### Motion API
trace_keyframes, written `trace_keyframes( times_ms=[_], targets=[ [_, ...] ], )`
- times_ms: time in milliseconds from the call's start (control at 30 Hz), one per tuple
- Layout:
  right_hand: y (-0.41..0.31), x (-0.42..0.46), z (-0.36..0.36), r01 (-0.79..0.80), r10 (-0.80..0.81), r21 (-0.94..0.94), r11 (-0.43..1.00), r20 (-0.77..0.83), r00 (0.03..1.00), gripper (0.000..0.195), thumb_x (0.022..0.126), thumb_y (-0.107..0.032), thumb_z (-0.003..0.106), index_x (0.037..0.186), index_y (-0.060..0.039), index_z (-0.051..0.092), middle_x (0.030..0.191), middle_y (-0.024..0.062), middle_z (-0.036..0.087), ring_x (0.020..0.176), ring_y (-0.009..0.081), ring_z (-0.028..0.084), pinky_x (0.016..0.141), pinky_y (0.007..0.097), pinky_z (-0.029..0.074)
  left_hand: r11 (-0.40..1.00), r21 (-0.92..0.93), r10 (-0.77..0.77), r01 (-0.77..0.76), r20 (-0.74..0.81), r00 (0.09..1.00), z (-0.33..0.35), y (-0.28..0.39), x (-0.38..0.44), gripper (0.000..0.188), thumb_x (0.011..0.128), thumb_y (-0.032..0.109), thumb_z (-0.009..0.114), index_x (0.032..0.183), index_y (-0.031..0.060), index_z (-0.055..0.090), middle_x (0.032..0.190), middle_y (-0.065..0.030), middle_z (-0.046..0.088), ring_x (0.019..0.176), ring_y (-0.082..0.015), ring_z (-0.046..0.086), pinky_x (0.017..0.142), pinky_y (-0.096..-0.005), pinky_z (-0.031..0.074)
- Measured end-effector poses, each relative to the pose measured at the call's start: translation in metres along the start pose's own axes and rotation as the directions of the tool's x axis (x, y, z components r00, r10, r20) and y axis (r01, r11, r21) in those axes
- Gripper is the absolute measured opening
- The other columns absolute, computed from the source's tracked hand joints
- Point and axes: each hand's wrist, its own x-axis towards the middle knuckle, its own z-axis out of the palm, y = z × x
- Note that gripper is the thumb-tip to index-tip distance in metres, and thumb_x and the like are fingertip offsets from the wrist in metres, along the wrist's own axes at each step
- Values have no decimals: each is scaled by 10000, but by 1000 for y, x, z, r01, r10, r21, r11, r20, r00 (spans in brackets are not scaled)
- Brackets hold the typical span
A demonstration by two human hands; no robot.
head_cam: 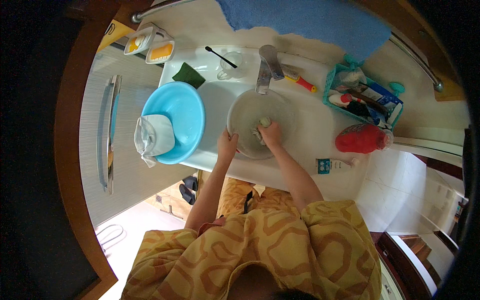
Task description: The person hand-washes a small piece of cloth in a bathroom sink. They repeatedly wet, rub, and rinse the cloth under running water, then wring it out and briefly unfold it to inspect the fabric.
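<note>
A round pale basin [243, 110] of cloudy water sits in the white sink [213, 101], beneath the metal tap [263, 77]. My left hand [227, 145] grips its near-left rim, the thumb over the edge. Inside the basin, my right hand [271, 134] is closed on a wet, bunched light cloth [265, 121]. Part of the cloth is hidden by the fingers. To the left stands a light-blue plastic basin [189, 112]. A white item [159, 133], perhaps fabric, lies over its left rim; its exact kind is unclear.
Along the back are a green scouring pad [188, 76], a glass mug [230, 63] with a black toothbrush [221, 57] across it, and a red-yellow handled brush [303, 82]. A teal basket [330, 84] of toiletries, a red bottle [356, 138] and a tube [330, 165] occupy the right.
</note>
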Motion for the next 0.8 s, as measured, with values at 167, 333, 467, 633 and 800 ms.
trace_keyframes(
  times_ms=[167,333,467,633,800],
  targets=[
    [10,-9,-32,-349,342,549,759,119,932,393,802,-262,687,1035,42,597,863,172,646,771,309,630,700,441,498,913,330,312,-239,-185,932,10,21,-18,644,806,88,505,1418,166,319,1191,-229,511,691,-329,645,561,-392,510],
    [29,-23,-77,-432,300,895,112,385,873,385,891,-367,555,1053,-20,595,911,125,627,882,287,619,736,452,519,855,491,279,-167,-164,946,1,70,-47,769,804,68,493,1474,293,189,1482,-212,247,711,-354,639,539,-395,502],
    [33,-33,-109,-352,-19,895,-275,361,933,433,919,-460,455,1093,-84,581,1067,92,597,1027,282,576,829,476,512,733,649,374,-202,-137,917,-10,77,-61,809,797,41,507,1477,321,171,1519,-186,176,789,-346,648,495,-371,503],
    [30,-38,-128,-418,-162,804,-423,387,908,475,919,-492,431,1162,-109,571,1221,97,557,1161,301,508,961,505,429,628,752,434,-200,-125,892,-34,91,-79,829,782,-19,509,1479,292,185,1532,-158,153,853,-347,653,462,-324,498],
    [34,-36,-138,-466,-287,777,-424,373,882,496,920,-490,431,1216,-110,551,1264,128,530,1206,304,475,1007,506,388,476,847,539,-237,-68,840,-50,82,-74,781,791,23,505,1468,295,226,1529,-170,143,707,-332,639,459,-345,486]
  ],
)
